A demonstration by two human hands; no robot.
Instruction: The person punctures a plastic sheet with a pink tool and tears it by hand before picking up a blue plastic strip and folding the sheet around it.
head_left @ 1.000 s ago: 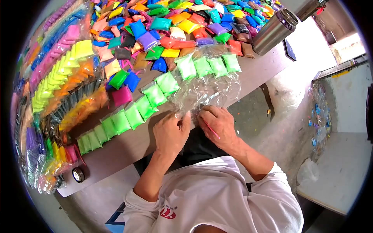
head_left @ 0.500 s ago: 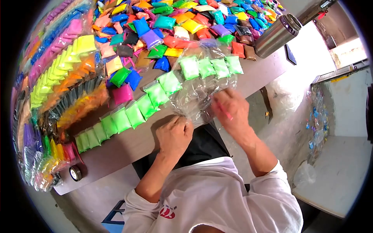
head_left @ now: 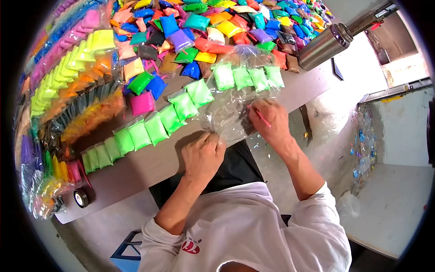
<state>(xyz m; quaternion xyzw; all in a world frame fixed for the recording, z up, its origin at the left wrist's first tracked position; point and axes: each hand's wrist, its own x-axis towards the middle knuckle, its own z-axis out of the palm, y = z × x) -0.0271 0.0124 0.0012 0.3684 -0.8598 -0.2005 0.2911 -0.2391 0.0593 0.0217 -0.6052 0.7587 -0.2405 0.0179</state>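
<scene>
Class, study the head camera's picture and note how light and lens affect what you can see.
Head view: strong distortion, black corners, table edge bowed; daylight washed out beyond the steel flask; glints on the clear plastic hide its folds; soft shadow on the table beside the left hand.

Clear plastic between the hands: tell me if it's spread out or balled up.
Spread out, though wrinkled: the clear plastic reaches from the left hand and right hand to the four green packets.

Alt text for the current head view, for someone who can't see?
A curled left hand and a right hand gripping a pink stick meet clear plastic on a table; light-green packets line up to the left, with a multicoloured packet heap beyond.
</scene>
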